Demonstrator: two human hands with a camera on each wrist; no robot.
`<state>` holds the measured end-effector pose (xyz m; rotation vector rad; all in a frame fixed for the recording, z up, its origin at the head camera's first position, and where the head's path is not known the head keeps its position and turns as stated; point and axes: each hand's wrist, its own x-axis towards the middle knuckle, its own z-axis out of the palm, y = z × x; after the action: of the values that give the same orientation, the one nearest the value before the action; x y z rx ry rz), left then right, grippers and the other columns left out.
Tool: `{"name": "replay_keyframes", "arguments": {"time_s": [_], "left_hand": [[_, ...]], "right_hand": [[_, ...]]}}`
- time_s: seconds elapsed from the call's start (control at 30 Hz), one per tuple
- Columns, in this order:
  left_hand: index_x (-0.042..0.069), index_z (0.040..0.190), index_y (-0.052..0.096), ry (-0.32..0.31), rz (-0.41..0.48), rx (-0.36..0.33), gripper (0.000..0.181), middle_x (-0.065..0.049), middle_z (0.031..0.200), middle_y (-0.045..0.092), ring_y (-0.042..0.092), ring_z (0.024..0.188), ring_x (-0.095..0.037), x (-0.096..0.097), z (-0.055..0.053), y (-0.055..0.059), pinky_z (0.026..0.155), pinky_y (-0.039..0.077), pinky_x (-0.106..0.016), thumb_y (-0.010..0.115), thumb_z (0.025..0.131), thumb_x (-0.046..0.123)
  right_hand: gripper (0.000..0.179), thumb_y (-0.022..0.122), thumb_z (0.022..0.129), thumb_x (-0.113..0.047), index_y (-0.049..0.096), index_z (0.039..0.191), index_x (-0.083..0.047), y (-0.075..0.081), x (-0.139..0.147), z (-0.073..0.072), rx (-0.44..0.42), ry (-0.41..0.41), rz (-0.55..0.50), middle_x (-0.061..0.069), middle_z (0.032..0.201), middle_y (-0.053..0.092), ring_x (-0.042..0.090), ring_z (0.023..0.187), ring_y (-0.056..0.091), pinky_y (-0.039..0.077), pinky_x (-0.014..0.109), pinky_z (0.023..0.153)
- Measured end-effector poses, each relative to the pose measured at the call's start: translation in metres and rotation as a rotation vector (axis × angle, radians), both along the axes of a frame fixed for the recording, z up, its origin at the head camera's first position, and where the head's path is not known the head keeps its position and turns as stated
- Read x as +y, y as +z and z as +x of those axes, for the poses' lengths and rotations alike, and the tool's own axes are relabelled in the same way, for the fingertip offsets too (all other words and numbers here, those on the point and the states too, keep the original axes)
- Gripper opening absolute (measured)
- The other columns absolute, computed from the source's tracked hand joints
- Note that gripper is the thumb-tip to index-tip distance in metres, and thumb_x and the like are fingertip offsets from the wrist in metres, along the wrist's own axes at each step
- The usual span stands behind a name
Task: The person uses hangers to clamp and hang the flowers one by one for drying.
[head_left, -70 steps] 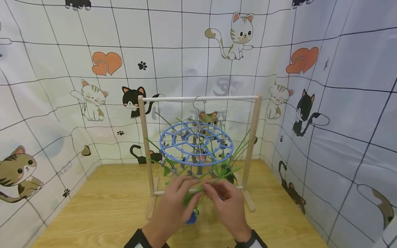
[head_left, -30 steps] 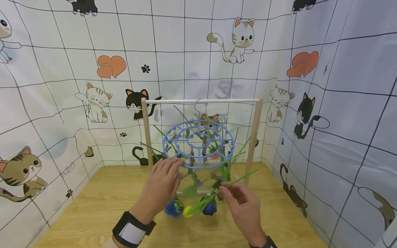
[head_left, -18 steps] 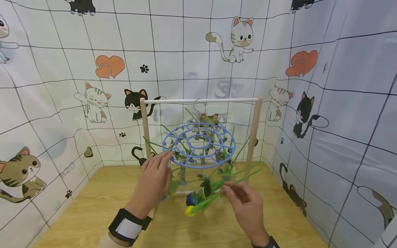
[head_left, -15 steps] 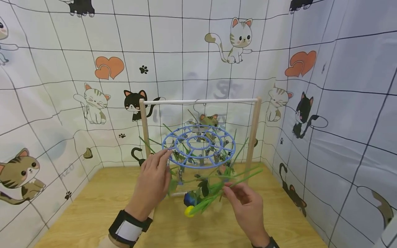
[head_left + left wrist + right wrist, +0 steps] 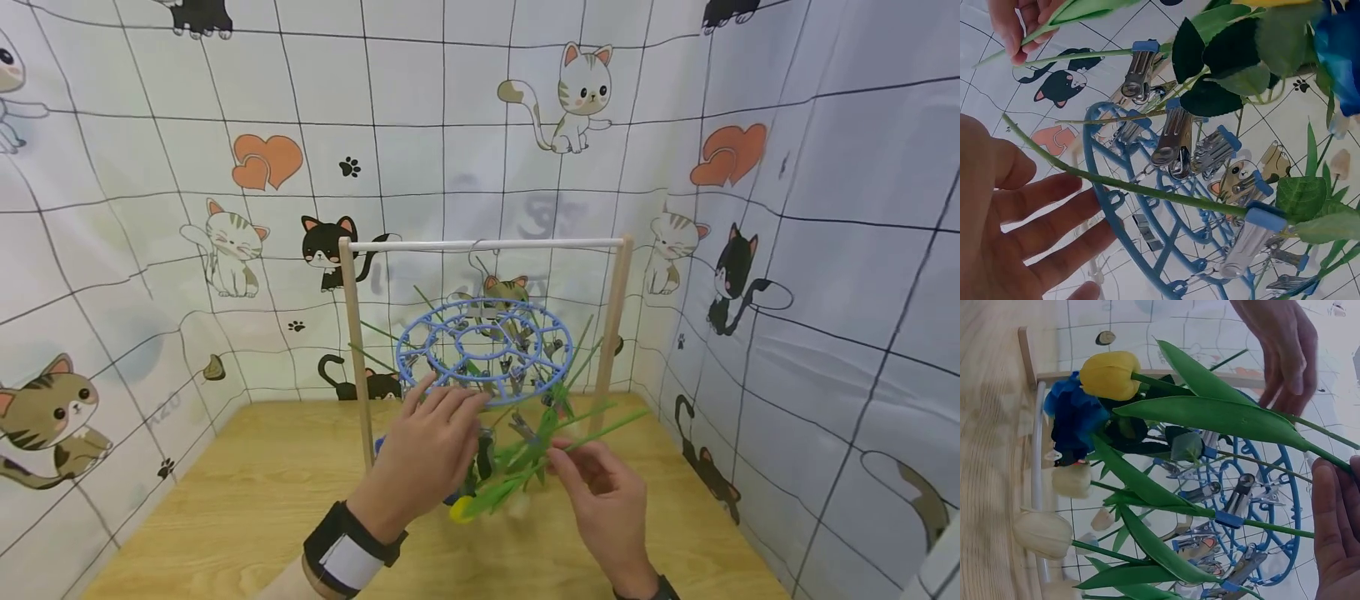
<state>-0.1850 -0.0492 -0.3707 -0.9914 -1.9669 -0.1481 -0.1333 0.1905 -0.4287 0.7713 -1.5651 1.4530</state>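
Note:
My right hand (image 5: 603,504) pinches the green stem of a yellow tulip (image 5: 1109,375), which points left with its long leaves below the ring. My left hand (image 5: 427,450) is at the near edge of a blue round clip hanger (image 5: 400,348), fingers extended and spread, fingertips right at the rim in the left wrist view. Metal clips with blue tips, such as one clip (image 5: 1254,240), hang from the ring and grip flower stems. A blue flower (image 5: 1071,419) and white tulips (image 5: 1043,534) hang head down from it, partly hidden by my left hand in the head view.
The hanger hooks onto a white bar (image 5: 420,246) of a wooden stand (image 5: 617,308). It stands on a wood-grain table (image 5: 247,500). Behind and beside are walls of white cloth (image 5: 420,150) with printed cats. Flower stems stick out around the ring.
My hands were together at the stem; the left has let go, moved to the ring's left side, then back rightward. The ring has turned, and the right hand still holds the tulip.

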Motion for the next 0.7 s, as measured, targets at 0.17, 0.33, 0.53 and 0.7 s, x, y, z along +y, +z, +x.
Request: {"name": "replay_keyframes", "arguments": {"time_s": [0.17, 0.33, 0.53, 0.7], "left_hand": [[0.012, 0.130, 0.062, 0.057, -0.024, -0.015, 0.031, -0.003, 0.120, 0.064, 0.061, 0.107, -0.025, -0.004, -0.004, -0.005, 0.114, 0.031, -0.053, 0.047, 0.105, 0.024], [0.014, 0.132, 0.061, 0.091, -0.014, -0.040, 0.033, -0.001, 0.121, 0.064, 0.059, 0.112, -0.025, -0.015, -0.008, -0.004, 0.116, 0.027, -0.052, 0.043, 0.107, 0.027], [0.015, 0.128, 0.063, 0.122, 0.034, -0.073, 0.034, 0.000, 0.117, 0.065, 0.059, 0.112, -0.024, -0.032, -0.013, -0.003, 0.118, 0.023, -0.052, 0.041, 0.109, 0.032], [0.013, 0.127, 0.063, 0.142, 0.057, -0.077, 0.037, -0.003, 0.114, 0.066, 0.059, 0.112, -0.026, -0.043, -0.020, -0.002, 0.117, 0.024, -0.054, 0.042, 0.109, 0.036]], "right_hand": [[0.019, 0.066, 0.086, 0.021, 0.067, 0.100, 0.007, -0.002, 0.008, 0.001, -0.021, -0.015, 0.000, 0.028, 0.097, 0.067, 0.023, 0.074, 0.069, 0.056, 0.023, 0.067], [0.018, 0.066, 0.088, 0.018, 0.067, 0.101, 0.006, -0.004, 0.015, 0.000, -0.076, -0.030, 0.015, 0.028, 0.099, 0.067, 0.028, 0.075, 0.068, 0.056, 0.023, 0.068], [0.015, 0.067, 0.090, 0.014, 0.068, 0.100, 0.003, -0.003, 0.015, 0.001, -0.154, -0.043, 0.036, 0.022, 0.098, 0.068, 0.030, 0.076, 0.069, 0.058, 0.026, 0.071], [0.013, 0.067, 0.090, 0.013, 0.067, 0.096, 0.001, -0.004, 0.016, -0.001, -0.144, -0.055, 0.065, 0.020, 0.097, 0.069, 0.026, 0.076, 0.070, 0.058, 0.027, 0.070]]}}
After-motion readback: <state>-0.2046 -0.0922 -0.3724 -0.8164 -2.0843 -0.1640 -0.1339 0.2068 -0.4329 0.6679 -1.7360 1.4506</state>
